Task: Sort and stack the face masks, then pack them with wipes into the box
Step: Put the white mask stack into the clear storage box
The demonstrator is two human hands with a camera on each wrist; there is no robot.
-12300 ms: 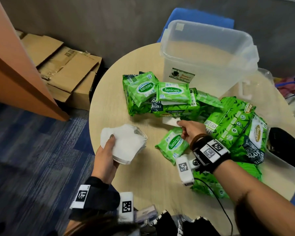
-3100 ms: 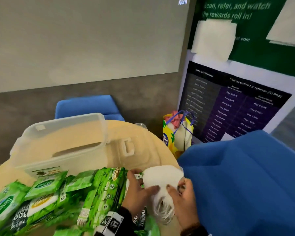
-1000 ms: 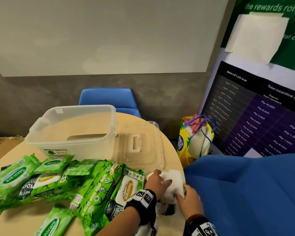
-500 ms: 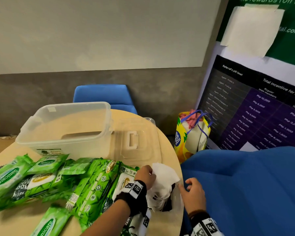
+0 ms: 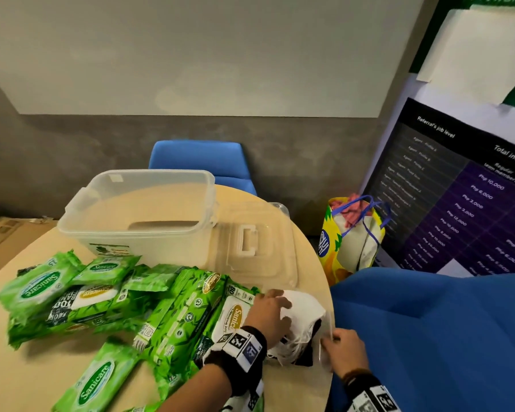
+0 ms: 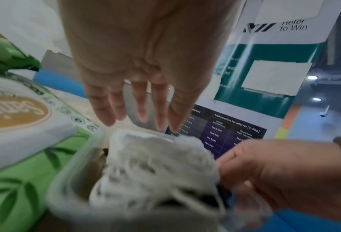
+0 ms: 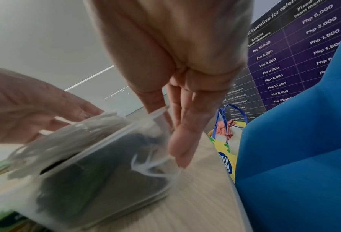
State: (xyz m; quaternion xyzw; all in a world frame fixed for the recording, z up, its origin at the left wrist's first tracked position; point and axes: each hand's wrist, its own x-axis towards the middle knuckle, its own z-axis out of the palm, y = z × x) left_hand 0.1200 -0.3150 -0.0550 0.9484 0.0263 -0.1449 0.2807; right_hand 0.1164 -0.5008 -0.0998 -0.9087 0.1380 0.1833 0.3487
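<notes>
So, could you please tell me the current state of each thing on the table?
Large clear plastic box: open, empty.
Clear lid: off, flat beside the box.
Small clear tub: holds black masks, white masks on top.
Green wipe packs: piled, unpacked.
Left hand: flat on white masks.
Right hand: holds the tub's rim.

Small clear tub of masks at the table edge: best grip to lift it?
Probably by its two long walls, from above. The small clear tub is overfilled: white masks bulge past the rim and ear loops spill out, so a rim pinch like the right hand has risks snagging. Left hand lies flat on top.
</notes>
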